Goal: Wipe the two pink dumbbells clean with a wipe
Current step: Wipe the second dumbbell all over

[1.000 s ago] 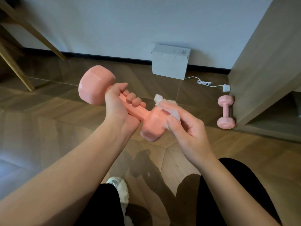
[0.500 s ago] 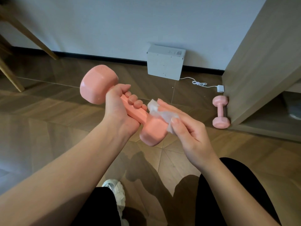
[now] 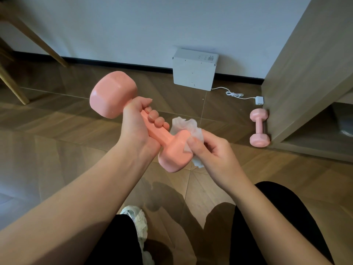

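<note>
My left hand (image 3: 140, 124) grips the handle of a pink dumbbell (image 3: 112, 94), held in the air and tilted, one head up left and the other down right. My right hand (image 3: 212, 150) holds a crumpled white wipe (image 3: 184, 124) against the lower head, thumb on its near face and fingers wrapped behind. A second pink dumbbell (image 3: 259, 128) lies on the wooden floor at the right, beside the foot of a wooden cabinet.
A white box (image 3: 193, 72) leans against the wall, its white cable and plug (image 3: 259, 100) trailing right. The wooden cabinet (image 3: 309, 73) fills the right side. Wooden chair legs (image 3: 15, 87) stand at the far left. My knees and a white shoe (image 3: 136, 219) are below.
The wipe has slid round the lower head, from its top toward the far and right side, with my thumb now on the near face. The dumbbell stays in my left hand.
</note>
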### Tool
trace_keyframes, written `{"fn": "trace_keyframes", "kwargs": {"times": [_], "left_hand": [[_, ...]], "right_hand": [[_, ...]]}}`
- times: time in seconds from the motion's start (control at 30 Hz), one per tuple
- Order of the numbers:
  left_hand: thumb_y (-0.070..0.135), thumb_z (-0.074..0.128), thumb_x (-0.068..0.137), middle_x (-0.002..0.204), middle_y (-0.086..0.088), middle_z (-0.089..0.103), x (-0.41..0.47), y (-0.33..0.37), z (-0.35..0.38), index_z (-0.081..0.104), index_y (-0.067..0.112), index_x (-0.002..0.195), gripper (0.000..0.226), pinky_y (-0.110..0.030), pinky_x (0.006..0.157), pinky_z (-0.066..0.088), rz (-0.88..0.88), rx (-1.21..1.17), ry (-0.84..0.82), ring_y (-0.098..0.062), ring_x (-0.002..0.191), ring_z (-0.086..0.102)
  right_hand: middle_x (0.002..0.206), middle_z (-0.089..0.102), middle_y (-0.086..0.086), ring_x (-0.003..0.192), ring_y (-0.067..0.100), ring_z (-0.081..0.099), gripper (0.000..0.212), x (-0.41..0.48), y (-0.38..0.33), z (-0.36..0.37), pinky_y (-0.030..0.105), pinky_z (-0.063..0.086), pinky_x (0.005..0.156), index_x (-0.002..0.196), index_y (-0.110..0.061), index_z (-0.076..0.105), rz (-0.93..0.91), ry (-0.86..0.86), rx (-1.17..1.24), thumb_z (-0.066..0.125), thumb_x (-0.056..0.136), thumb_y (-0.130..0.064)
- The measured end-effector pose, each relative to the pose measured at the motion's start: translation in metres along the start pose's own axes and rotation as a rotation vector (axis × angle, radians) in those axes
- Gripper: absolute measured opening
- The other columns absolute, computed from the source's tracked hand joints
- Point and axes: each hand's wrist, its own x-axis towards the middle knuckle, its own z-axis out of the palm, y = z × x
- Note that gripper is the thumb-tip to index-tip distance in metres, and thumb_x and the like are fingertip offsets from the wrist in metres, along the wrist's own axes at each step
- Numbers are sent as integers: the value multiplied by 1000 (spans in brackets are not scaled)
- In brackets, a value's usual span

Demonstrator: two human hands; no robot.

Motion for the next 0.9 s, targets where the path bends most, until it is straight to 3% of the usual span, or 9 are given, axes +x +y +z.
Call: {"fn": "trace_keyframes", "kwargs": {"times": [0.07, 0.13, 0.27, 0.4, 0.47, 0.57, 0.67, 0.77, 0.9], "left_hand": [[17, 53, 82, 49, 5, 26, -2, -2, 1, 33, 19, 56, 33, -22, 46, 32, 7, 0, -12, -14, 41, 24], [16, 53, 83, 50, 4, 26, -3, -2, 2, 33, 18, 56, 34, -20, 41, 30, 9, -43, -14, -14, 40, 24], [15, 53, 83, 49, 4, 30, -2, -7, 2, 34, 18, 58, 32, -19, 44, 34, 9, -95, 23, -13, 40, 29], [17, 56, 84, 49, 4, 32, -1, -9, 1, 37, 18, 59, 32, -23, 51, 37, 29, -50, -14, -13, 42, 33], [18, 57, 85, 52, 3, 35, -1, -8, 2, 39, 18, 61, 30, -24, 52, 40, 27, -27, -133, -13, 45, 37], [22, 57, 87, 57, 2, 46, -4, -4, 9, 43, 17, 59, 31, -25, 56, 44, 47, 36, -314, -13, 50, 48], [21, 58, 83, 50, 5, 43, -9, -2, 18, 42, 18, 54, 33, -22, 49, 42, 80, 89, -382, -11, 45, 47], [17, 52, 89, 41, 7, 27, -11, 1, 20, 34, 22, 47, 46, -23, 41, 32, 139, 146, -328, -10, 36, 28], [15, 52, 90, 41, 6, 26, -11, 6, 20, 32, 22, 52, 43, -23, 43, 30, 203, 152, -239, -11, 37, 24]], "right_hand": [[98, 70, -14, 93, 5, 65, 15, -3, 1, -1, 19, 48, 77, 92, -28, 70, -103, 43, 5, 56, 95, -30], [125, 65, -8, 120, 9, 58, 16, -4, 3, 1, 22, 46, 96, 104, -20, 71, -179, 61, -17, 61, 92, -24], [140, 44, -23, 130, 1, 43, 70, -2, 4, 2, 22, 44, 99, 141, -35, 42, -45, -44, -221, 71, 79, -49], [134, 46, -26, 122, 0, 47, 79, -3, 3, 3, 28, 49, 94, 137, -41, 41, 58, -9, -245, 75, 68, -56], [125, 57, -18, 112, 3, 57, 74, 0, 1, -2, 25, 53, 85, 131, -33, 52, 116, 39, -40, 77, 65, -51], [103, 66, 1, 91, 13, 63, 62, 2, 0, -15, 22, 52, 71, 114, -22, 66, 230, -109, 426, 80, 63, -54], [103, 63, 9, 95, 22, 59, 60, -3, 2, -16, 30, 51, 76, 105, -24, 70, 341, -223, 655, 79, 60, -62], [96, 65, 9, 90, 22, 61, 51, -4, 2, -9, 30, 51, 74, 100, -19, 71, 283, -97, 511, 76, 65, -57], [73, 66, -2, 70, 11, 61, 26, -6, -1, -6, 22, 49, 61, 80, -20, 72, 132, 178, 298, 71, 75, -46]]}}
